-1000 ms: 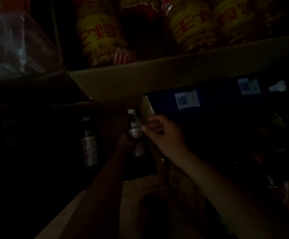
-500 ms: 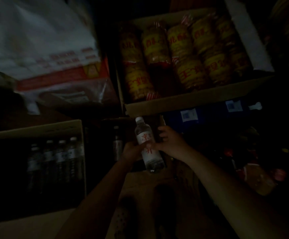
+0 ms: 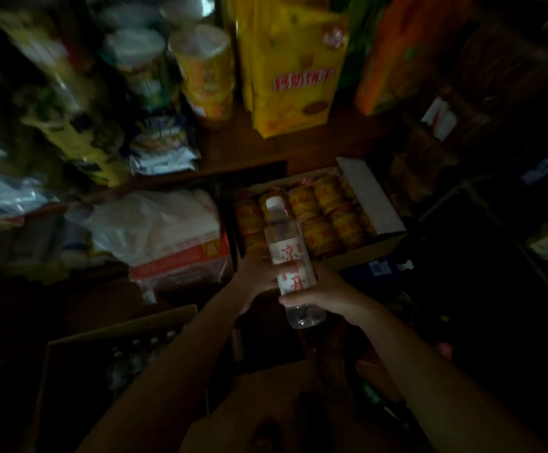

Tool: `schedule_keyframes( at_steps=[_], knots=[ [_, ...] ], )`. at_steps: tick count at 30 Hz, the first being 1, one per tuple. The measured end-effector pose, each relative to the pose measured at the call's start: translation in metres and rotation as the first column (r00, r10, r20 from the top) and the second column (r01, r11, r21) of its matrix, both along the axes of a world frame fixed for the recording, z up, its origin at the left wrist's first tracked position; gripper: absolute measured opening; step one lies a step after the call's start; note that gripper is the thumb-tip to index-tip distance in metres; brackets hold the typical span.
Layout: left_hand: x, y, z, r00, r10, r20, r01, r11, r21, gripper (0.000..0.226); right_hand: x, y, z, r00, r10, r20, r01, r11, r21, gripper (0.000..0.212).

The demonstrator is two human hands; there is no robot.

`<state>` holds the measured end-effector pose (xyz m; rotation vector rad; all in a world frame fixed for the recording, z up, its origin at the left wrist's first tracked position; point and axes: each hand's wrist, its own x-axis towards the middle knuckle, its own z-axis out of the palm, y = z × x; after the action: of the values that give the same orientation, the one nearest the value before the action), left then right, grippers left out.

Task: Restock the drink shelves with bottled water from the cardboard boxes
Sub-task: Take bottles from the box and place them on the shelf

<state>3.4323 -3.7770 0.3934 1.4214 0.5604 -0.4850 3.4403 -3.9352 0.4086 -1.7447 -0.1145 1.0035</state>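
Note:
A clear water bottle (image 3: 290, 256) with a white cap and a white label with red characters stands upright in the middle of the view. My left hand (image 3: 257, 278) grips it from the left at label height. My right hand (image 3: 323, 294) wraps its lower half from the right. At the lower left an open cardboard box (image 3: 70, 354) holds several more capped bottles (image 3: 135, 351) in the dark.
Behind the bottle an open carton (image 3: 377, 204) holds yellow-wrapped snack rolls. White plastic bags (image 3: 155, 223) lie to its left. Above stand a yellow bag (image 3: 295, 70), cup noodles (image 3: 204, 70) and an orange package (image 3: 397, 60). The right side is dark.
The bottle has come up out of the dark space under the snack carton and now sits higher and closer. My view has tilted up, showing the upper shelf.

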Motion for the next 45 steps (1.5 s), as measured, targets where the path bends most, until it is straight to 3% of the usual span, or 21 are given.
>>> schedule_keyframes(
  at_steps=[5,10,13,16,19,28,33,41,45],
  knots=[
    [0.031,0.0,0.123,0.991,-0.128,0.045,0.123,0.988,0.088,0.041,0.005,-0.009,0.103,0.989,-0.1,0.109,0.092,0.993,0.078,0.053],
    [0.042,-0.024,0.232,0.945,-0.172,0.278,0.165,0.985,0.049,0.036,0.003,-0.041,0.186,0.935,-0.254,0.248,0.238,0.967,0.094,0.059],
    [0.036,-0.056,0.28,0.884,-0.266,0.383,0.26,0.963,0.069,0.039,-0.007,-0.069,0.229,0.883,-0.338,0.327,0.313,0.941,0.126,0.055],
    [0.026,-0.098,0.315,0.843,-0.295,0.45,0.291,0.953,0.079,0.034,-0.023,-0.107,0.259,0.823,-0.408,0.396,0.388,0.912,0.133,0.077],
    [0.015,-0.151,0.347,0.766,-0.375,0.522,0.376,0.92,0.109,0.045,-0.042,-0.156,0.281,0.774,-0.472,0.422,0.461,0.877,0.135,0.078],
    [-0.034,-0.341,0.418,0.557,-0.545,0.627,0.603,0.784,0.146,0.018,-0.134,-0.328,0.354,0.564,-0.674,0.477,0.706,0.694,0.145,0.07],
    [-0.083,-0.441,0.436,0.388,-0.649,0.655,0.721,0.656,0.223,0.032,-0.203,-0.413,0.37,0.42,-0.73,0.54,0.803,0.575,0.153,0.056],
    [-0.167,-0.579,0.444,0.169,-0.728,0.665,0.847,0.452,0.28,0.038,-0.31,-0.52,0.373,0.164,-0.787,0.595,0.951,0.286,0.117,0.088],
    [-0.207,-0.642,0.44,0.084,-0.757,0.648,0.893,0.346,0.288,0.045,-0.359,-0.56,0.37,0.026,-0.767,0.641,0.989,0.113,0.095,0.081]
  ],
)
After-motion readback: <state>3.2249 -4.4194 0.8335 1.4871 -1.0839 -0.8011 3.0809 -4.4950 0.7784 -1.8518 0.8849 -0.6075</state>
